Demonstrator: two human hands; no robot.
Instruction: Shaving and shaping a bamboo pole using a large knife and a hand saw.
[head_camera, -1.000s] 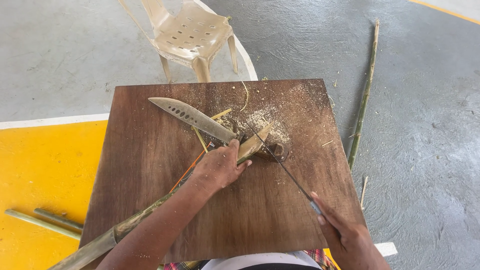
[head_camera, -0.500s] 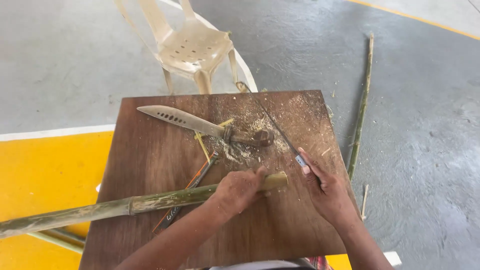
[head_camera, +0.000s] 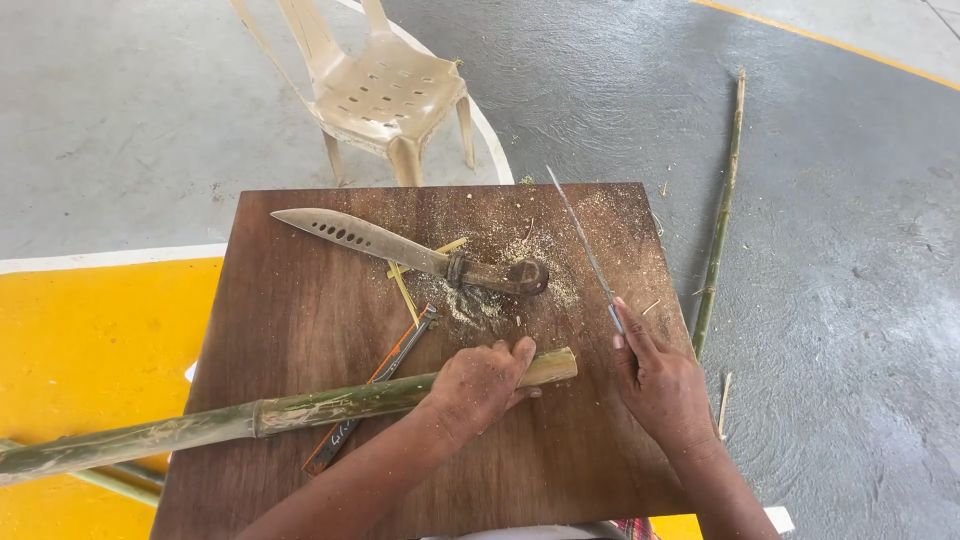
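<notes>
1. One long green bamboo pole (head_camera: 300, 410) lies across the wooden board (head_camera: 300, 320), with its cut end near the middle and the rest sticking out past the left edge.
2. The left hand (head_camera: 480, 385) is closed around the pole near that end and presses it down.
3. The right hand (head_camera: 665, 385) grips a thin saw blade (head_camera: 580, 240) that points away, just to the right of the pole's end.
4. The step looks like lining up a cut; the blade needs to come over the pole while the pole stays put.
5. A big knife (head_camera: 400, 250) lies near the sawdust (head_camera: 500, 290), an orange and black tool (head_camera: 370, 390) lies under the pole, and a plastic chair (head_camera: 380, 90) stands behind the board.
</notes>
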